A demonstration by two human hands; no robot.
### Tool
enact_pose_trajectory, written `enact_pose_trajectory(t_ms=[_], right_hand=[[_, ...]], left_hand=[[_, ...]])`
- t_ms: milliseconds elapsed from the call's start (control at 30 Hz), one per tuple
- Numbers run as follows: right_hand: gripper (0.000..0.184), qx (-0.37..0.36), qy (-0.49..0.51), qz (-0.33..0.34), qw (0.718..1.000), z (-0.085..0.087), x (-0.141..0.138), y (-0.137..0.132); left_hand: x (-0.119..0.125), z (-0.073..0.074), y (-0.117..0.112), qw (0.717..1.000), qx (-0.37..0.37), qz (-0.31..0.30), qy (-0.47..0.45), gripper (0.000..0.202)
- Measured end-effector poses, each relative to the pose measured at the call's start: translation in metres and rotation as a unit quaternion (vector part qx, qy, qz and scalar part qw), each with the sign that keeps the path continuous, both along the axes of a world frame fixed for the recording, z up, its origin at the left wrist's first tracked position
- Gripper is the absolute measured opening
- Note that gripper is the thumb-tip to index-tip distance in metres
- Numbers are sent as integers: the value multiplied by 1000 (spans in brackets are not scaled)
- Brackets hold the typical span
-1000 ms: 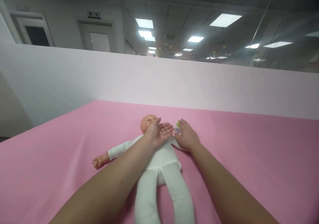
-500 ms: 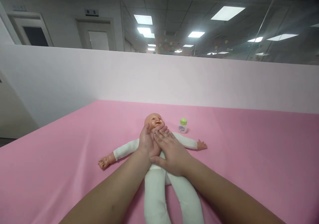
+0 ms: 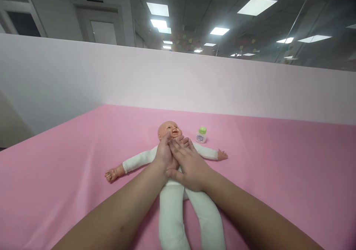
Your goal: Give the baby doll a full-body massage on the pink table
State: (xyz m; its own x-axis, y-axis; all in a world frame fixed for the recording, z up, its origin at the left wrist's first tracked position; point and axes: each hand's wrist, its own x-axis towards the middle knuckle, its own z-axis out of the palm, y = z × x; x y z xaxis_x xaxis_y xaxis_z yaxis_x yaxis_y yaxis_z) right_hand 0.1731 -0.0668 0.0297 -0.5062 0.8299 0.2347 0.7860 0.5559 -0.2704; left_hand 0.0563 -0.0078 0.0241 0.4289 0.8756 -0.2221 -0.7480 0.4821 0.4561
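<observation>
A baby doll with a plastic head and a white cloth body lies on its back on a pink sheet, arms spread and legs toward me. Over its chest, my left hand is held palm up, fingers stretched out. My right hand lies flat across the left palm, its fingers extended and its palm facing down. The two hands touch each other and hide most of the doll's torso. Neither hand grips anything. Beyond the doll's arm on the right stands a small clear bottle with a green cap.
The pink surface ends at a low white wall at the back. Above it is a glass pane with ceiling lights showing in it. A door is at the far left.
The right hand has slid slightly over the left palm, its fingers nearer the left thumb. The whole view has shifted a little; the doll and bottle keep their places.
</observation>
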Motion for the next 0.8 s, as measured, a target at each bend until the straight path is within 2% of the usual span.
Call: enact_pose_trajectory(t_ms=[133, 300, 467, 633, 800], right_hand=[[85, 13, -26, -27, 999, -2, 3, 2], [85, 37, -5, 53, 998, -3, 2, -1], [79, 45, 34, 97, 994, -8, 1, -2], [98, 21, 17, 67, 997, -9, -2, -2], [94, 10, 1, 3, 1000, -8, -1, 1]], left_hand=[[-13, -1, 13, 999, 33, -9, 14, 59], [-32, 0, 26, 998, 54, 3, 19, 66], [-30, 0, 22, 999, 53, -5, 7, 71], [-19, -3, 14, 998, 56, -25, 3, 76], [-20, -2, 13, 997, 65, -35, 37, 74]])
